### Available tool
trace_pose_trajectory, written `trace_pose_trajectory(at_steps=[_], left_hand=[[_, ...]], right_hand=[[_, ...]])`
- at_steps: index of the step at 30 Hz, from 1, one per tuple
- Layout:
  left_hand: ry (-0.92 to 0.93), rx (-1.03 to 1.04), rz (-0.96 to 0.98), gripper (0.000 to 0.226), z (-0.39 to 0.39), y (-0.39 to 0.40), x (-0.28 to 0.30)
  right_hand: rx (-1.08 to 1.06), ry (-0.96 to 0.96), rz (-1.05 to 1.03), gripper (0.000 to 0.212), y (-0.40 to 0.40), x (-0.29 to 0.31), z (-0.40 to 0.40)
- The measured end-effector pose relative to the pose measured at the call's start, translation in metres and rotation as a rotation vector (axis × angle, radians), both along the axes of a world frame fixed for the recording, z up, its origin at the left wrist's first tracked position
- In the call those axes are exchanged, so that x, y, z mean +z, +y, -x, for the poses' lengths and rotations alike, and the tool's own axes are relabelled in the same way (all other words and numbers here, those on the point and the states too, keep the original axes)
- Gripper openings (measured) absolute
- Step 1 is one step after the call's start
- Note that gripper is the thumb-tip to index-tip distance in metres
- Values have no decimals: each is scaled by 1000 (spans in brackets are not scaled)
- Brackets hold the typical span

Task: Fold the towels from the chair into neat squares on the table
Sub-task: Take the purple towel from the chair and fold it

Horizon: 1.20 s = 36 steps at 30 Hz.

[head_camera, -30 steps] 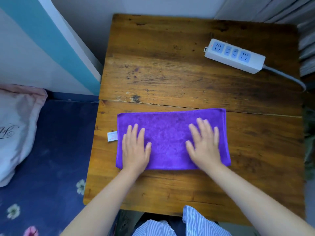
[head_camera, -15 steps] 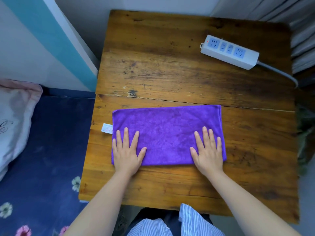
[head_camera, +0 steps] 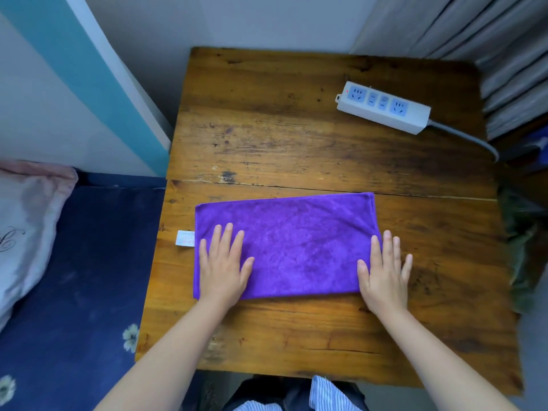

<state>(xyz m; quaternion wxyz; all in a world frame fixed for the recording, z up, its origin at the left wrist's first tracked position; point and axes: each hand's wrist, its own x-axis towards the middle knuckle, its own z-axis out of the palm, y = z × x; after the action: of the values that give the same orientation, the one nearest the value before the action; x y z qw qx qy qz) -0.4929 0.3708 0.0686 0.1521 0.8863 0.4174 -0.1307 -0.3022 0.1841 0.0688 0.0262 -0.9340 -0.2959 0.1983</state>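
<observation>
A purple towel (head_camera: 296, 241), folded into a long rectangle, lies flat across the near half of the wooden table (head_camera: 296, 137). A small white label (head_camera: 186, 238) sticks out of its left edge. My left hand (head_camera: 224, 265) lies flat, fingers straight and spread, on the towel's near left corner. My right hand (head_camera: 384, 269) lies flat on the near right corner, its outer fingers over the towel's right edge onto the wood. Neither hand grips the cloth.
A white power strip (head_camera: 384, 108) with blue sockets lies at the table's far right, its grey cable (head_camera: 471, 140) running off the right edge. Curtains (head_camera: 489, 40) hang at the back right. A dark blue floral bed (head_camera: 77, 277) with a pink pillow (head_camera: 23, 221) lies left.
Both hands have slid outward across the towel, the left toward its left end and the right to its right edge. The towel stays flat in place.
</observation>
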Motion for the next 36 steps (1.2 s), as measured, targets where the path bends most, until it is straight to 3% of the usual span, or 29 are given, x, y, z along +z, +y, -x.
trace_pose_trajectory(at_steps=[6, 12, 15, 19, 24, 29, 33, 36], left_hand=[[13, -77, 68, 63, -65, -6, 8], [72, -139, 52, 59, -84, -9, -16], [64, -88, 22, 62, -85, -9, -19], [33, -73, 5, 85, -88, -10, -20], [7, -34, 9, 77, -87, -13, -22], [32, -15, 62, 92, -91, -13, -17], [145, 4, 34, 64, -100, -18, -5], [-36, -182, -125, 52, -120, -23, 1]], right_hand=[[286, 28, -26, 87, 49, 3, -11], [279, 50, 96, 59, 75, -4, -52], [355, -3, 184, 77, 67, -5, -67], [251, 19, 153, 60, 70, -4, -82], [18, -4, -93, 61, 37, 1, -73], [-52, 29, -97, 42, 4, -1, -44], [-103, 83, -78, 35, 6, 9, -37], [-61, 128, 15, 37, 3, 16, -32]])
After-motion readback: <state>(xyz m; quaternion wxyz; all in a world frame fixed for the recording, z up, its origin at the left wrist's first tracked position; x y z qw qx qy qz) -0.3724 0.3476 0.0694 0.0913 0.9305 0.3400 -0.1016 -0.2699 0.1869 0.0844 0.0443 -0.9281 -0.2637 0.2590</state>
